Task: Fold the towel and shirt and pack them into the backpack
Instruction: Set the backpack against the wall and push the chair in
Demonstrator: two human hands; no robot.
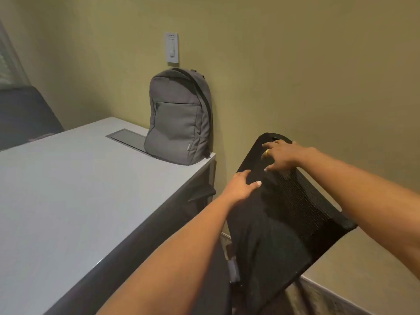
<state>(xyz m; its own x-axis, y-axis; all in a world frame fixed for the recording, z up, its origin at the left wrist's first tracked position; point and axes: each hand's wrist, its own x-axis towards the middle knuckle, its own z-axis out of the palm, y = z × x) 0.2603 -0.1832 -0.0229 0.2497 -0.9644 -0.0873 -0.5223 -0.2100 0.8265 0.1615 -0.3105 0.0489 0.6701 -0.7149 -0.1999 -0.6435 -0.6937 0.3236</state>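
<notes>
A grey backpack (179, 117) stands upright and zipped at the table's far right corner, leaning on the wall. To its right, a black garment (261, 226), apparently the shirt, hangs over the back of a black mesh chair (302, 201). My left hand (241, 187) grips the cloth at the chair back's left edge, fingers wrapped round it and thumb on top. My right hand (281, 155), with a ring on one finger, lies near the top of the chair back with fingers spread on the fabric. No towel is in view.
The white table (75, 189) fills the left, with a grey cable hatch (127, 136) beside the backpack. A dark chair (25, 114) stands at the far left. A wall switch (172, 48) sits above the backpack. The wall is close behind the mesh chair.
</notes>
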